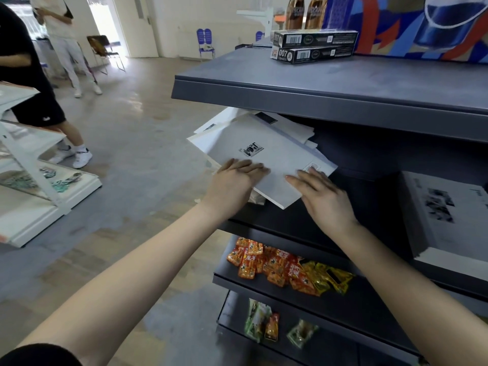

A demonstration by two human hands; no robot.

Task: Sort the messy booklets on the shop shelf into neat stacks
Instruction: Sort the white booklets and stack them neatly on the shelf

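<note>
Head view. The back of the pile of booklets [287, 125] is lost in shadow under the upper shelf board [317, 101], so their number cannot be told. The small dark print on the top booklet [264, 154] is too blurred to read. The left thumb is hidden beneath the hand. A squared stack [446, 220] is cut off at the frame's right edge.

The pile sits askew at the left front corner of the shelf [375, 202], its corners jutting past the shelf's left edge over open floor [148, 159]. Bare dark shelf lies between pile and stack.

The booklets are thin, matte, pale grey rectangles; the shelf is dark grey sheet metal. The left hand [235, 180] lies flat on the top booklet's near left edge, fingers straight and together. The right hand [319, 191] presses its near right edge, fingers straight and spread. No visible finger is curled.
</note>
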